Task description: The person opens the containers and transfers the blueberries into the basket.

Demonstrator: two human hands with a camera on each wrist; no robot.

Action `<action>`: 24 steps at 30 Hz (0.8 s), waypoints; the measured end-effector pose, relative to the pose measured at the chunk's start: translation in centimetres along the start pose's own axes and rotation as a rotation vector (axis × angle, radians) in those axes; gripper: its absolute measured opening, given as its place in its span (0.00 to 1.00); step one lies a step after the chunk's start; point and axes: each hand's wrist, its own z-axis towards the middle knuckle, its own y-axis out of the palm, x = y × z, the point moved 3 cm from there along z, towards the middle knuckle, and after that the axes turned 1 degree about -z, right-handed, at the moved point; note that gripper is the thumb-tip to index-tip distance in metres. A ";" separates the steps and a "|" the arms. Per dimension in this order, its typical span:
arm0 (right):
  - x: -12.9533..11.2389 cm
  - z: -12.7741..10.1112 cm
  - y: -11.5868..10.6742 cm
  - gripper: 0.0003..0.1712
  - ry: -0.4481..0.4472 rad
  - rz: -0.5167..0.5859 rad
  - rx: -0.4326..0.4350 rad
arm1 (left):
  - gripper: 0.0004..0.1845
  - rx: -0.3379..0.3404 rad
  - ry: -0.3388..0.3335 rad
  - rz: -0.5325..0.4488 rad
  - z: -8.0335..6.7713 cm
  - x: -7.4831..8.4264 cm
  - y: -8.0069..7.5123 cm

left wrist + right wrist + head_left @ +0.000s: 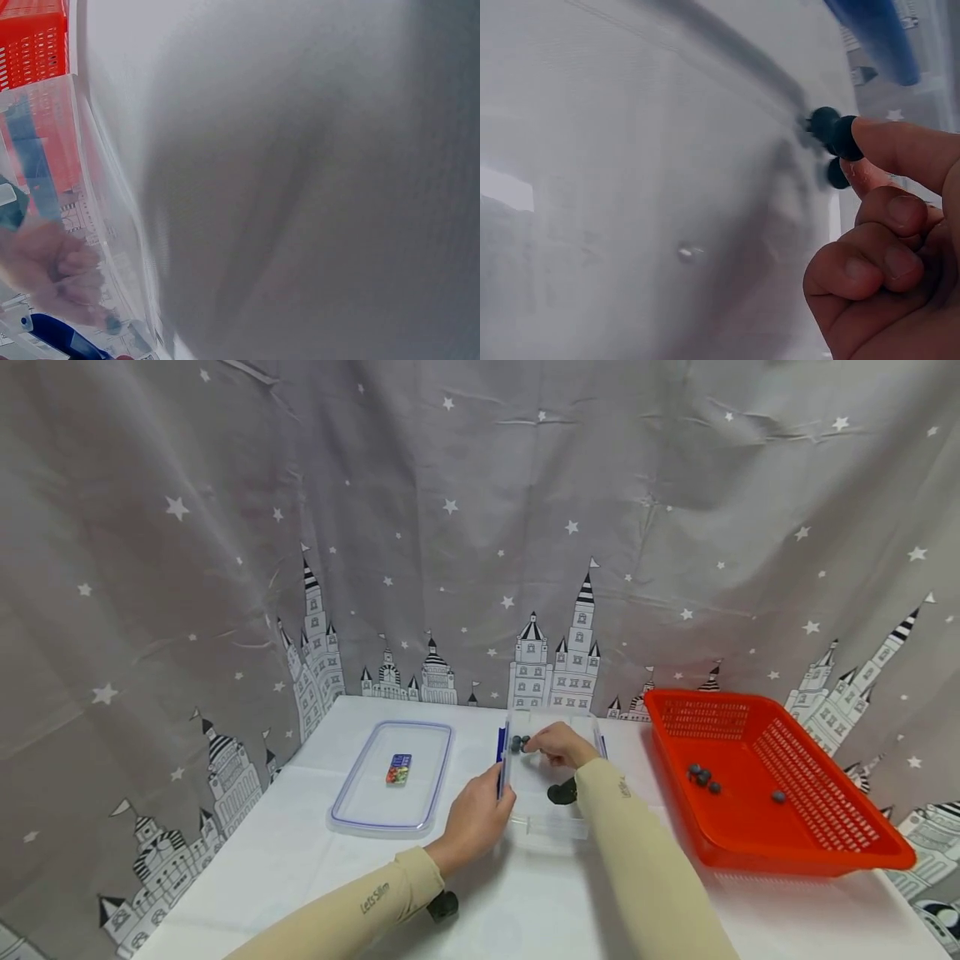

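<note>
Left hand (478,814) gripping the near left wall of the clear rectangular plastic container (546,821) on the white-covered counter (300,860), right hand (558,746) reaching inside, pinching small dark round blueberries (838,137) by its far left corner, red perforated plastic basket (817,852) sitting just to the right.

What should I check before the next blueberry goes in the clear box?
1. Left hand steadies the clear box at its edge: ok.
2. Right hand is inside the box, fingertips at the blueberries: ok.
3. Whether the berries are let go: cannot tell.
4. More berries wait in the red basket: ok.
5. Lid lies aside, off the box: ok.
</note>
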 end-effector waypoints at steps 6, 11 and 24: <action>-1.3 -0.5 -1.7 0.17 -0.033 0.013 0.003 | 0.26 -0.008 -0.012 0.000 0.0 -0.1 0.1; -2.1 -1.0 -3.4 0.20 -0.070 -0.016 -0.012 | 0.27 -0.017 -0.028 0.002 0.0 -0.2 0.2; -2.9 -3.3 -9.9 0.21 -0.096 -0.041 0.024 | 0.26 0.003 -0.007 -0.012 0.1 0.1 0.1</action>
